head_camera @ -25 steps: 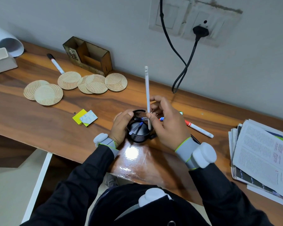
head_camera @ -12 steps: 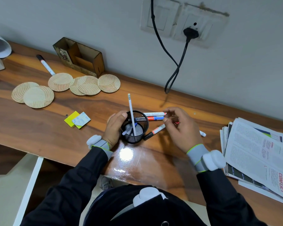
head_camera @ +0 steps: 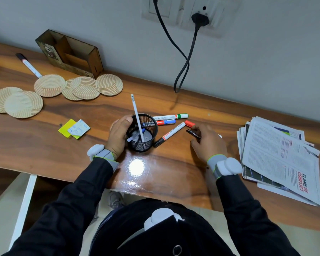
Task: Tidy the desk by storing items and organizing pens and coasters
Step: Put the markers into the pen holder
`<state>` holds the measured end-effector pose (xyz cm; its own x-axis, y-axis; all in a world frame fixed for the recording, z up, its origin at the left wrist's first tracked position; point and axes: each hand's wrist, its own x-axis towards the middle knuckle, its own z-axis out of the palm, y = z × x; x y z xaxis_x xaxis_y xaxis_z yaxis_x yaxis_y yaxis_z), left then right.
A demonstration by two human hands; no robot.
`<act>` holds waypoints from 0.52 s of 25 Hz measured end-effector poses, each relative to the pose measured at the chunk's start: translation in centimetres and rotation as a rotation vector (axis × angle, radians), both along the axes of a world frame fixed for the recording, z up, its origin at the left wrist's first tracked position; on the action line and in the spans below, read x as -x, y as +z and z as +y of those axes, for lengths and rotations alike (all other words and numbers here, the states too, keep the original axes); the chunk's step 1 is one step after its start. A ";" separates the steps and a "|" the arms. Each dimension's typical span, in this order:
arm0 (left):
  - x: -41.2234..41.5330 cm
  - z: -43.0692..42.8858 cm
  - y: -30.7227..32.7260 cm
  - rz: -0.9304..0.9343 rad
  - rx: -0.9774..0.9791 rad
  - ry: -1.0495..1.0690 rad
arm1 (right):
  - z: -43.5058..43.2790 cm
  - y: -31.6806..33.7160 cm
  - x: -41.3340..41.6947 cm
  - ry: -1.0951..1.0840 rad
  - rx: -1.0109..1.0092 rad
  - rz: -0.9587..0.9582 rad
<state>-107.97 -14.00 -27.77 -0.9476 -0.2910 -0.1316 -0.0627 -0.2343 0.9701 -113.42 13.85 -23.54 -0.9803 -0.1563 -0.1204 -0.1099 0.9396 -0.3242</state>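
Right, the mesh cup (head_camera: pixel 149 137) sits near the front middle of the desk (head_camera: pixel 44 143), a round black wire basket you can see straight through. The left hand (head_camera: pixel 118 134) is wrapped round its left wall, thumb up at the rim. Standing in it is a slim white pencil (head_camera: pixel 136 115), tip down on the cup floor, butt end up, leaning away towards the wall and a touch left. Low inside lie two shorter pens, one with blue on it. Just right of the cup four markers lie flat: a green-ended one (head_camera: pixel 171 116) and a blue one (head_camera: pixel 166 122) side by side, both pointing right; a white marker (head_camera: pixel 171 134) with a black cap running diagonally, cap towards the cup; and a red piece (head_camera: pixel 189 123) at its far end. The right hand (head_camera: pixel 210 145) lies low on the desk, fingers bent over the near end of a short black pen (head_camera: pixel 192 133) that angles up-left; whether it is actually pinching the pen, I can't tell. Far left, round pale coasters (head_camera: pixel 50 85) with grooved arcs lie scattered and overlapping, in front of a brown wooden box (head_camera: pixel 78 56) with dividers, and another marker (head_camera: pixel 29 65) lies beside them. Yellow sticky notes (head_camera: pixel 66 128) are left of the cup, and a loose stack of printed papers (head_camera: pixel 281 154) is at far right.
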 end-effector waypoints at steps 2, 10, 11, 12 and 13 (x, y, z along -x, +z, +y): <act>0.2 0.1 -0.3 -0.004 0.042 0.004 | 0.4 -0.2 -0.3 -0.008 -0.006 -0.006; -0.3 0.5 0.8 -0.101 -0.008 0.021 | -2.9 5.6 -1.9 0.110 0.348 0.172; -0.4 0.5 0.8 -0.108 -0.017 0.028 | -3.9 7.2 -2.1 0.145 0.523 0.194; -0.5 0.5 0.9 -0.123 -0.021 0.026 | -5.2 8.9 -2.3 0.181 0.701 0.198; -0.5 0.5 1.0 -0.134 -0.033 0.030 | -6.5 10.2 -2.5 0.215 0.856 0.189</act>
